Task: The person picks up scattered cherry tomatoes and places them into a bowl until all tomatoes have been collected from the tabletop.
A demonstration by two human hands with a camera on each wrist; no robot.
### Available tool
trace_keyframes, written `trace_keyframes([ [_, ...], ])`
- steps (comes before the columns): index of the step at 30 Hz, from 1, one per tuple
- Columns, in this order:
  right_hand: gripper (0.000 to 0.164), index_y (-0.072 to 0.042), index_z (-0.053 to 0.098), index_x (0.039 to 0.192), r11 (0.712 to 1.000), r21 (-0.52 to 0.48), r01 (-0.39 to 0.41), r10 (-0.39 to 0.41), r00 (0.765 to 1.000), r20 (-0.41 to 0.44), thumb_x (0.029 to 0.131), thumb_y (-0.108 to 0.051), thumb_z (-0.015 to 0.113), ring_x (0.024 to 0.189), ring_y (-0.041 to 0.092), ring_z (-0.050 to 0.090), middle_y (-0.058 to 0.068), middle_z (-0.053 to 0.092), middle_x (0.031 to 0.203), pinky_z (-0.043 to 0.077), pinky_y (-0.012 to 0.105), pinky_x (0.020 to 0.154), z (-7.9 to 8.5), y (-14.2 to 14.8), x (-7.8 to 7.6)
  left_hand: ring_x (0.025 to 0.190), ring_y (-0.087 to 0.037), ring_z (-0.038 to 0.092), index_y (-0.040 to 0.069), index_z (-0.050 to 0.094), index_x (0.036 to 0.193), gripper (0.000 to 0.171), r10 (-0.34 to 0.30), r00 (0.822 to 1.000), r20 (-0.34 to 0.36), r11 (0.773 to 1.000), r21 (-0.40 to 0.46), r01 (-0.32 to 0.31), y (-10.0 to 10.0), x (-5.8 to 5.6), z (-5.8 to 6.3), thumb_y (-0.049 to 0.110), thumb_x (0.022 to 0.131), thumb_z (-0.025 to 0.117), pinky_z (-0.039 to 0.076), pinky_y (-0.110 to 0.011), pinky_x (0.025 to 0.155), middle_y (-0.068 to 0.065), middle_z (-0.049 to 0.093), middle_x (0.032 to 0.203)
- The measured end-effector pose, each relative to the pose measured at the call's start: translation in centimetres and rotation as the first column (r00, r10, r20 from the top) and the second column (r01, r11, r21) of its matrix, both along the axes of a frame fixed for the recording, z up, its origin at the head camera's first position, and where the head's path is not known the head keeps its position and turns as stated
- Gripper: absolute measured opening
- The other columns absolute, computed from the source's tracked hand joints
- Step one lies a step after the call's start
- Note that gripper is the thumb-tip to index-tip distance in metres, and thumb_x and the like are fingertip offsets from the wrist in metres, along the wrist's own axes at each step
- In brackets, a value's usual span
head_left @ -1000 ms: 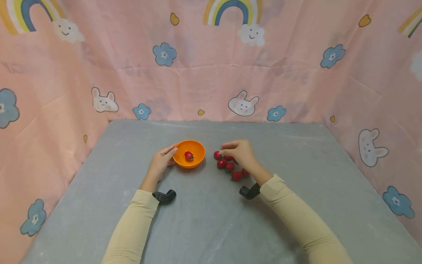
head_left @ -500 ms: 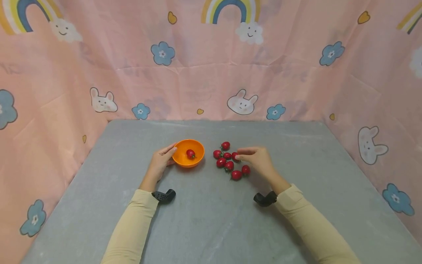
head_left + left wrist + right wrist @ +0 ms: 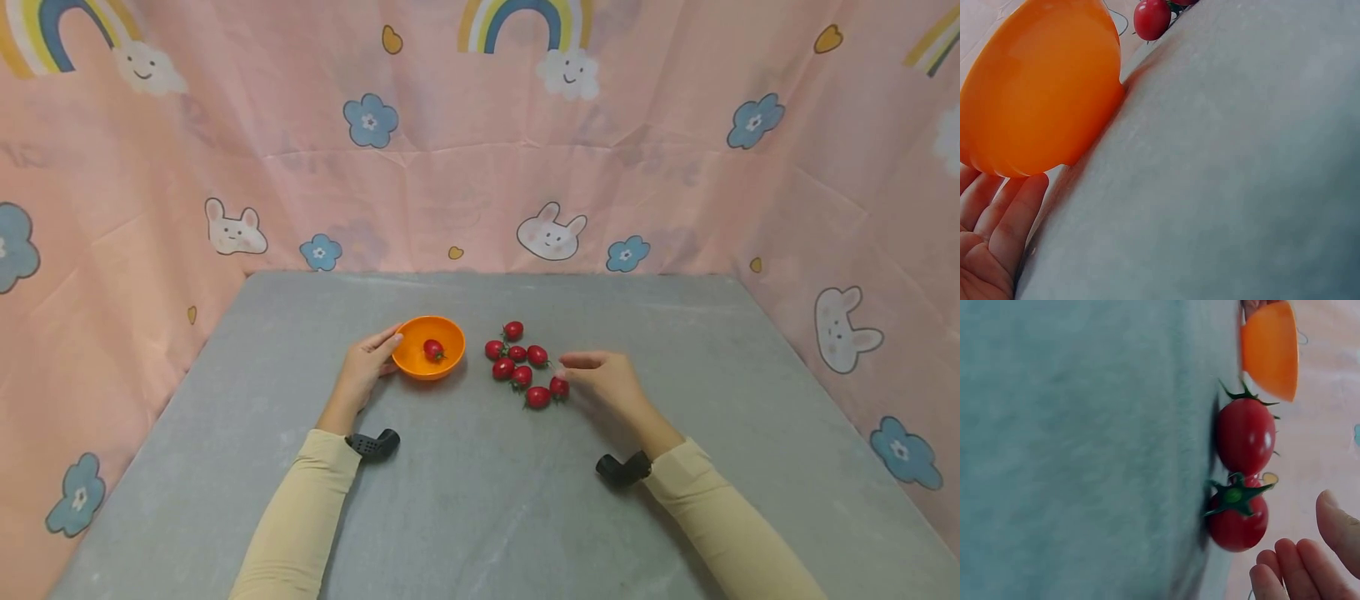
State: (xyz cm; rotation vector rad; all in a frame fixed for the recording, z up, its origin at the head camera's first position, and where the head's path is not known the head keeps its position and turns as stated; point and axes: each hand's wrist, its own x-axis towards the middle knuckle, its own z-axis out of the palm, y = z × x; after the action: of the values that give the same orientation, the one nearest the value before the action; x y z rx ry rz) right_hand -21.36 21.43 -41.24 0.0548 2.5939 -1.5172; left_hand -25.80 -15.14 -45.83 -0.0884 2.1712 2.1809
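My left hand (image 3: 362, 368) grips the side of an orange bowl (image 3: 427, 372), with the thumb at the rim and the fingers along the outside. One cherry tomato (image 3: 432, 349) with a green stem lies inside. To the bowl's right, several more cherry tomatoes are loosely grouped on the table. Beside the rightmost cherry tomato (image 3: 558, 387) hovers my right hand (image 3: 611, 383). The right wrist view shows its thumb and fingers apart, with no tomato between them, near a tomato (image 3: 1240, 525) with its green calyx showing. From the left wrist, the bowl hides its contents.
The grey table (image 3: 465, 500) carries the bowl and tomatoes. A pink curtain (image 3: 450, 192) printed with rainbows, rabbits and flowers hangs behind and at both sides. Black wrist cameras (image 3: 624, 470) sit at both cuffs.
My right hand has drawn back to the right and toward me, from over the tomatoes to their right edge, uncovering several of them. The left hand and bowl have stayed nearly still.
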Motion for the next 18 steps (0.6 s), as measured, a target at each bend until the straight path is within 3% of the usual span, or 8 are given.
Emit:
trace_keyframes([
  [12,0.049,-0.01,0.065,0.118,0.999,0.037,-0.011,0.008,0.997,0.072,0.076,-0.033,0.076,0.118,0.023,0.052,0.008,0.064,0.119,0.046,0.04,0.096,-0.8,0.4,0.2,0.123,-0.017,0.048,0.016,0.053,0.133,0.047,-0.009,0.999,0.041,1.0,-0.003,0.009,-0.1,0.0,0.3,0.035,0.09,0.06,0.054,-0.023,0.079,-0.002,0.048,0.14],
  [18,0.052,-0.01,0.065,0.118,0.999,0.045,-0.018,0.014,0.996,0.086,0.074,-0.035,0.077,0.116,0.022,0.053,0.008,0.064,0.119,0.047,0.037,0.094,-1.1,0.3,0.2,0.125,-0.019,0.047,0.012,0.05,0.134,0.045,-0.017,0.998,0.057,1.0,-0.01,0.017,0.2,0.8,1.8,0.028,0.093,0.056,0.054,-0.026,0.082,-0.005,0.046,0.141],
])
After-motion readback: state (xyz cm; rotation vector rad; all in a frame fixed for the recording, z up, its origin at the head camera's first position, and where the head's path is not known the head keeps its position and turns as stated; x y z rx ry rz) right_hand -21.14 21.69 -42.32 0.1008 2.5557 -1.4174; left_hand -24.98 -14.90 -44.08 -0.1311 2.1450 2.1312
